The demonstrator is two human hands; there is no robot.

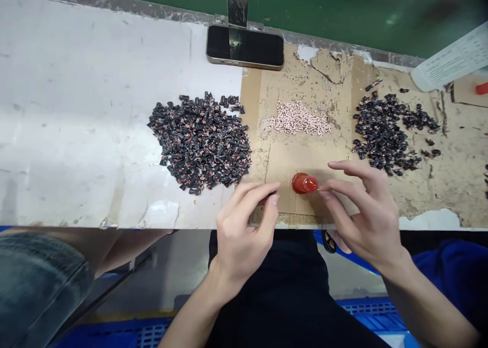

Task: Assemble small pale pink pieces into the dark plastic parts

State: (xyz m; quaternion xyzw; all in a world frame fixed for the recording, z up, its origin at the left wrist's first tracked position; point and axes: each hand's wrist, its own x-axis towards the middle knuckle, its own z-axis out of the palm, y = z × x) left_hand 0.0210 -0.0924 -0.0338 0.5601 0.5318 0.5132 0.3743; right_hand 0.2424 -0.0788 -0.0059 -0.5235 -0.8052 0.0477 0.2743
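My left hand [244, 221] is pinched over the table edge, with a small black piece [273, 193] just showing between thumb and fingertips. A small red pot [304, 183], glossy at its right end, lies or leans on the cardboard between my hands. My right hand [362, 210] has thumb and index finger pressed together right beside the pot's shiny end. Something thin and tiny shows at those fingertips, too small to name. Behind the pot is a heap of tiny pale pink pieces [299, 118].
A large heap of small black pieces with reddish ends [202, 139] lies left, a smaller dark heap [385, 129] right. A phone [246, 47] rests by a metal bracket [238, 2] at the back. A white bottle [453, 58] stands far right. Another person's leg [41, 287] is at left.
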